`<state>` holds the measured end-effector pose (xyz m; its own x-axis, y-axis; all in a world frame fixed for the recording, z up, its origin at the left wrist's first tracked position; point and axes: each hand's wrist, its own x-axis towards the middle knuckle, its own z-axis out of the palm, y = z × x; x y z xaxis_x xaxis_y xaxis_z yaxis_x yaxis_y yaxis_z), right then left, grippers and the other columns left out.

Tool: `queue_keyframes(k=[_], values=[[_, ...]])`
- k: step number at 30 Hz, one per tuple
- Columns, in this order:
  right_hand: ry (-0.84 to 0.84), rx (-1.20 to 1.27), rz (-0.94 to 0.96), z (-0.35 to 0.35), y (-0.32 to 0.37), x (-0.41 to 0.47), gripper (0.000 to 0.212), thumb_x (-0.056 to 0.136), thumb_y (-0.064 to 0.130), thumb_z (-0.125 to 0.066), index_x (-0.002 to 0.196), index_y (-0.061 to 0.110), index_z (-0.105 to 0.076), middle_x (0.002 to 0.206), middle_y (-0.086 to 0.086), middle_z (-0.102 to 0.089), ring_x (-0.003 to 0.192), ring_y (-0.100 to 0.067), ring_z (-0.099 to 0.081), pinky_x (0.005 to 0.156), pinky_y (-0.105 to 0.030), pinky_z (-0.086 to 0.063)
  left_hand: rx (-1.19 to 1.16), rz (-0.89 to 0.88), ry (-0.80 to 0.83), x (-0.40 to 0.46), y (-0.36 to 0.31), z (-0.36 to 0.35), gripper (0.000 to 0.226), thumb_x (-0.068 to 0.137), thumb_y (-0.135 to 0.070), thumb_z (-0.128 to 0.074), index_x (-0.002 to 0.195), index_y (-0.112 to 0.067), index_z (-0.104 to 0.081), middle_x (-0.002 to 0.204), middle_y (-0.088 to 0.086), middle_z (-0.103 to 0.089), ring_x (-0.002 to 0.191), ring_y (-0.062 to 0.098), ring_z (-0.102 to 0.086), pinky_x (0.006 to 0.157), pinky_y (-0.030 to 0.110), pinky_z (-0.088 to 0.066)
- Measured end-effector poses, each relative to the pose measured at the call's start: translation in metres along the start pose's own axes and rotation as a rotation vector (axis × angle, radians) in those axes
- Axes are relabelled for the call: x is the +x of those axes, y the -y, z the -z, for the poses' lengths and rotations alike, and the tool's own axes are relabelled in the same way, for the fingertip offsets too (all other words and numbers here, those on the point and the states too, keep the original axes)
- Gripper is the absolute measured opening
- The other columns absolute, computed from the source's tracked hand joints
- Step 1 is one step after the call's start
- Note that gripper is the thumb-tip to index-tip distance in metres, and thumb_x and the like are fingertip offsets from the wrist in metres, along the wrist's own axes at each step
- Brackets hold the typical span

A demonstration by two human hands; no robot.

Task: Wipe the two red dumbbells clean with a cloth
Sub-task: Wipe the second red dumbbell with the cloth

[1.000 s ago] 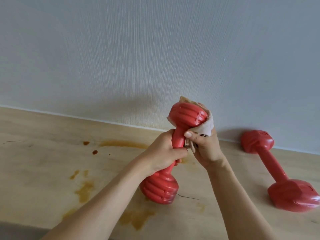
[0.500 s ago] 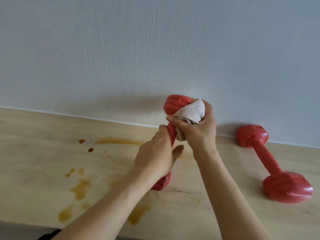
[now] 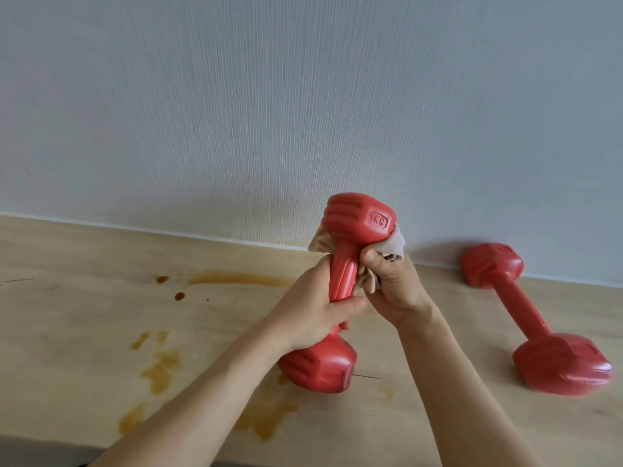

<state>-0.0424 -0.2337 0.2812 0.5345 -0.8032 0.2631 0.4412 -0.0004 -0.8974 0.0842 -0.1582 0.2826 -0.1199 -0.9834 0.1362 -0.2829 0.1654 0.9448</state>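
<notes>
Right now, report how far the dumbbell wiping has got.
Nothing can be called done: cleanliness doesn't show. In hand: the left hand grips the handle of the held dumbbell, and the right hand presses the cloth under its upper head. Left: the rest of that dumbbell, then the second dumbbell, which lies untouched on the wooden surface by the wall.

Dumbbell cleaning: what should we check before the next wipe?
1. Left hand grips the handle of the held dumbbell: ok.
2. Right hand holds the cloth: ok.
3. Cloth touches under the top head: ok.
4. Bottom head rests on the table: cannot tell.
5. Held dumbbell fully clean: cannot tell.
6. Second dumbbell wiped: cannot tell; it lies by the wall, untouched.
</notes>
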Motion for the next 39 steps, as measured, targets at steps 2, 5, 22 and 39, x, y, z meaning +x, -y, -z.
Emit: queue_keyframes(k=[2,5,22,39], values=[[-0.036,-0.027,-0.016,0.003,-0.004,0.000,0.072,0.067,0.031,-0.083,0.115,-0.013,-0.051,0.103,-0.037,-0.061,0.094,-0.049,-0.059,0.079,-0.056,-0.047,-0.057,-0.013,0.027,0.000,-0.001,0.002,0.033,0.085,-0.008,-0.067,0.099,-0.031,-0.048,0.076,-0.012,-0.058,0.055,0.007,-0.060,0.053,0.021,-0.050],[-0.186,-0.118,-0.064,0.006,-0.005,0.000,0.054,0.055,0.033,-0.089,0.094,0.001,-0.070,0.087,-0.025,-0.068,0.074,-0.037,-0.064,0.057,-0.039,-0.053,-0.104,0.003,0.020,0.001,0.001,0.003,0.034,0.084,-0.008,-0.067,0.103,-0.029,-0.048,0.077,-0.007,-0.057,0.055,0.007,-0.060,0.054,0.021,-0.049],[-0.162,-0.203,0.077,-0.015,0.007,0.003,0.033,0.079,0.032,-0.068,0.070,0.001,-0.061,0.052,-0.009,-0.058,0.051,-0.022,-0.059,0.049,-0.028,-0.048,-0.090,0.119,-0.009,0.004,0.008,0.004,0.017,0.084,-0.003,-0.060,0.096,-0.005,-0.048,0.066,0.009,-0.055,0.052,0.018,-0.062,0.052,0.031,-0.050],[-0.096,-0.172,0.188,0.011,-0.011,0.006,0.047,0.066,0.047,-0.080,0.076,0.004,-0.064,0.058,-0.004,-0.061,0.042,-0.014,-0.054,0.043,-0.023,-0.043,-0.400,0.149,0.204,-0.002,-0.002,0.009,0.025,0.076,-0.013,-0.062,0.097,-0.008,-0.051,0.057,0.004,-0.055,0.049,0.015,-0.055,0.052,0.028,-0.050]])
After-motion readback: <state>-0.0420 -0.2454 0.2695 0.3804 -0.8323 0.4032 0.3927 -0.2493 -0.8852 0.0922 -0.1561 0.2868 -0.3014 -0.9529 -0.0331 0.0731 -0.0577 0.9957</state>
